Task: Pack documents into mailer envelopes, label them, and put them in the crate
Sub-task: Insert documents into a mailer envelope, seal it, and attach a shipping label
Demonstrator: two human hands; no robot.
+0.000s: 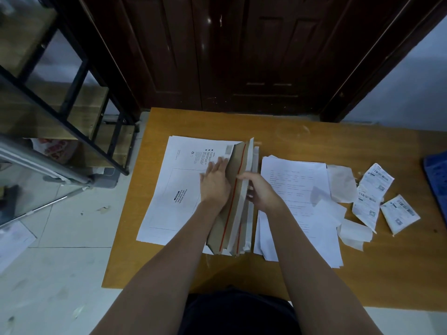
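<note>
A white mailer envelope (174, 187) lies flat on the wooden table (302, 134), printed side up. Its brown flap (232, 189) with a red tear strip stands raised along the right edge. My left hand (214, 182) rests flat with straight fingers on the envelope, against the inside of the flap. My right hand (260, 192) grips the flap's upper edge from the right side. A stack of printed documents (297, 197) lies just right of the envelope. Several shipping labels (373, 189) lie further right.
Peeled backing papers (342, 187) and white scraps (353, 233) lie between the documents and the labels. A blue crate (436, 175) shows at the right edge. A black metal shelf rack (72, 97) stands left of the table, a dark wooden door (242, 52) behind it.
</note>
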